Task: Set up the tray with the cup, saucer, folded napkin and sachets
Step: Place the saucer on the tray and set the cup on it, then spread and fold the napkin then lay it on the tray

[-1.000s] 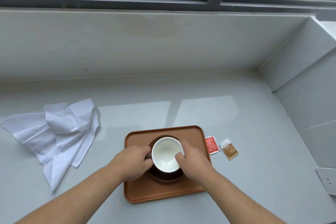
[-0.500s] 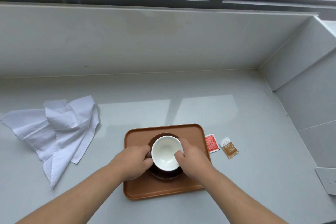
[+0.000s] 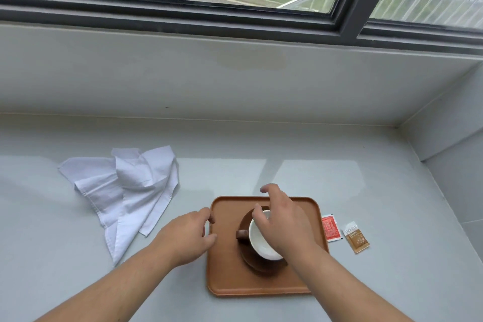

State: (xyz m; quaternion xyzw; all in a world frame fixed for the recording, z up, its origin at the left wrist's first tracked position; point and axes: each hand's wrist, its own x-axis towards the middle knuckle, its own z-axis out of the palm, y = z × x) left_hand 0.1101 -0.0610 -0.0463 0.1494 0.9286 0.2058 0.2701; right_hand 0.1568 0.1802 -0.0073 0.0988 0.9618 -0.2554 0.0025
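While your right hand (image 3: 281,219) hangs over the cup (image 3: 261,242) with its fingers spread and loose, gripping nothing, a quick sweep to the side could clip the rim and tip the cup off the saucer (image 3: 257,260). The cup sits on the saucer near the middle of the tray (image 3: 224,280), low in the frame, with its handle pointing left. Your left hand (image 3: 188,236) rests at the tray's left edge, fingers curled loosely and holding nothing (I cannot tell if a fingertip touches the rim). A bump there could slide the tray and rattle the cup.

Look to the left of the tray: the napkin (image 3: 125,191) lies crumpled on the counter (image 3: 366,191), not folded yet. If you drag it across, a corner could catch the cup. The red sachet (image 3: 329,227) lies just beside the tray's right edge, and the brown sachet (image 3: 356,236) is near it. They look small and flat, so I think they could slip from your fingers when you pinch them.
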